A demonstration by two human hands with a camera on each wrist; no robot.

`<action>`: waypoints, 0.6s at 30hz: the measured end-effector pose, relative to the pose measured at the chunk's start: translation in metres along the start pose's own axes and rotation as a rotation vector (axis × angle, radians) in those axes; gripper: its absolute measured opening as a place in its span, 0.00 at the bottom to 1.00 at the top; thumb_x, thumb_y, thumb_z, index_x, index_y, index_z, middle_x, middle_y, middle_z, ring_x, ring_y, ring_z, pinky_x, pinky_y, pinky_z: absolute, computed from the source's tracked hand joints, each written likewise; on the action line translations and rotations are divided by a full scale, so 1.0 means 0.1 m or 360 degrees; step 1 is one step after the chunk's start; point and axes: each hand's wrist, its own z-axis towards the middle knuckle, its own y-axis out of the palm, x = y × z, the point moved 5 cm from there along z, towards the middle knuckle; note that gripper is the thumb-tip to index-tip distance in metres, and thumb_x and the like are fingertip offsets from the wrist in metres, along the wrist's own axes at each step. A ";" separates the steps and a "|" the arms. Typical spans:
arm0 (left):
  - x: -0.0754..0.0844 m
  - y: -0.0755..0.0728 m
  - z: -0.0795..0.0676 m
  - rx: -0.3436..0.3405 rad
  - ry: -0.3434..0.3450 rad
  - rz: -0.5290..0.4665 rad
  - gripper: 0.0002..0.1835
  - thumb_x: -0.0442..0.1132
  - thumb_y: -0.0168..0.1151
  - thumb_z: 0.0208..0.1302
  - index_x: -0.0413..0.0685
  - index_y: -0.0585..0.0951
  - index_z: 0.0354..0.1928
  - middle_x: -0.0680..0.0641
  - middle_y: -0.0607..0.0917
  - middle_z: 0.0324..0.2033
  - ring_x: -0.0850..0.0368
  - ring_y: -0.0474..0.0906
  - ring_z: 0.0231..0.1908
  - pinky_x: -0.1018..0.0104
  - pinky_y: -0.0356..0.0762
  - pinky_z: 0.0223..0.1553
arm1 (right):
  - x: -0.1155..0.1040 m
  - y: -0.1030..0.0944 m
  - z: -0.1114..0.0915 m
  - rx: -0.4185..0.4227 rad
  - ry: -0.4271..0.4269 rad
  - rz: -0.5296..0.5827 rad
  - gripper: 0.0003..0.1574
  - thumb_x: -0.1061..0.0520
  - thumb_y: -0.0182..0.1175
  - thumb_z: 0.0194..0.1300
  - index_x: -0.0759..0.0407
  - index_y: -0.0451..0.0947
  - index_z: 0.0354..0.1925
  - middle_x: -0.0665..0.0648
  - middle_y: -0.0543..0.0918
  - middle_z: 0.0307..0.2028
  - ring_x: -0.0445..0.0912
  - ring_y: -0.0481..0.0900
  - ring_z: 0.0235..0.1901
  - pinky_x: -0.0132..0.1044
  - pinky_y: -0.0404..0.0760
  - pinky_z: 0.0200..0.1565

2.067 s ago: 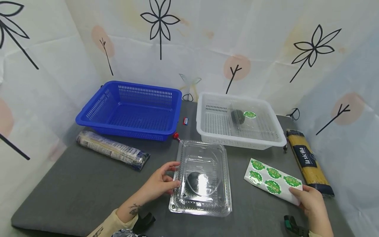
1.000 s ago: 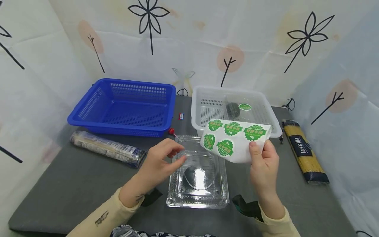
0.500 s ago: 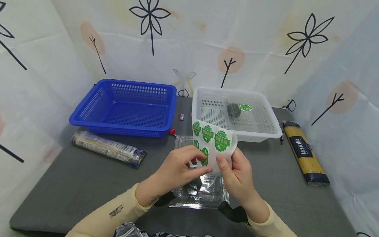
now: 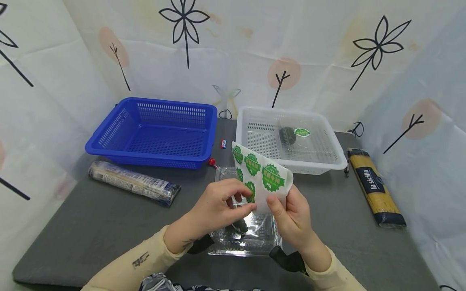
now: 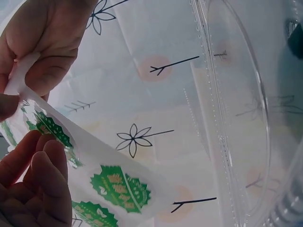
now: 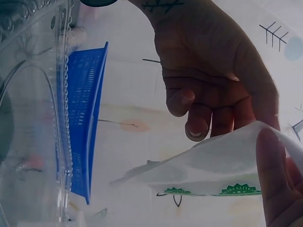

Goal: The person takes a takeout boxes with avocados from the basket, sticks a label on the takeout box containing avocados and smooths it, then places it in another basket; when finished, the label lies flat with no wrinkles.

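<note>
A white sheet of green round stickers [image 4: 263, 173] is held up and bent at mid-table. My right hand [image 4: 293, 218] grips its lower right part, thumb in front. At the lower left sticker, my left hand [image 4: 222, 206] has its curled fingers and thumb on the sheet's edge. The left wrist view shows these fingertips [image 5: 45, 146] against a green sticker [image 5: 120, 189]; whether it has lifted is unclear. Below both hands lies a clear plastic clamshell box [image 4: 251, 242] with something dark in it. In the right wrist view the sheet [image 6: 208, 161] curves under the right thumb.
A blue basket [image 4: 156, 157] stands back left, a white basket [image 4: 320, 165] back right with a stickered clear box [image 4: 309, 145] inside. A wrapped pack [image 4: 134, 182] lies left, a spaghetti pack [image 4: 375, 188] right. A red lollipop [image 4: 212, 161] and small red-blue packet [image 4: 223, 143] lie between the baskets.
My right hand has brought the sticker sheet from the right over the clear box. My left hand has left the box's edge and come to the sheet. Little differs in the last half second.
</note>
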 end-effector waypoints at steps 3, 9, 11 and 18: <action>0.00 0.00 0.00 0.0016 0.0023 -0.0025 0.07 0.41 0.64 0.50 0.47 0.78 0.31 0.53 0.78 0.27 0.66 0.71 0.24 0.83 0.69 0.20 | 0.00 0.01 0.00 -0.0028 -0.0008 0.0100 0.25 0.58 0.48 0.64 0.82 0.62 0.47 0.66 0.75 0.42 0.44 0.77 0.39 0.33 0.79 0.35; 0.00 -0.03 0.00 0.0066 0.0091 -0.0075 0.06 0.39 0.63 0.51 0.46 0.80 0.30 0.51 0.80 0.27 0.67 0.73 0.25 0.82 0.69 0.21 | 0.01 0.04 -0.02 -0.0071 -0.0053 0.0256 0.24 0.59 0.47 0.64 0.80 0.61 0.50 0.60 0.74 0.48 0.45 0.75 0.46 0.33 0.77 0.41; 0.00 -0.04 0.00 0.0073 0.0120 -0.0076 0.04 0.38 0.62 0.52 0.46 0.80 0.30 0.51 0.80 0.26 0.68 0.73 0.26 0.82 0.70 0.21 | 0.02 0.04 -0.02 -0.0070 -0.0063 0.0289 0.24 0.59 0.47 0.64 0.78 0.62 0.50 0.59 0.74 0.48 0.45 0.75 0.45 0.33 0.77 0.41; 0.02 -0.08 0.00 0.0108 0.0179 -0.0022 0.04 0.32 0.57 0.53 0.46 0.80 0.26 0.54 0.79 0.22 0.69 0.70 0.24 0.83 0.68 0.20 | 0.06 0.00 -0.04 0.0039 0.0106 0.0189 0.20 0.62 0.47 0.64 0.81 0.62 0.47 0.59 0.76 0.42 0.43 0.77 0.40 0.32 0.78 0.35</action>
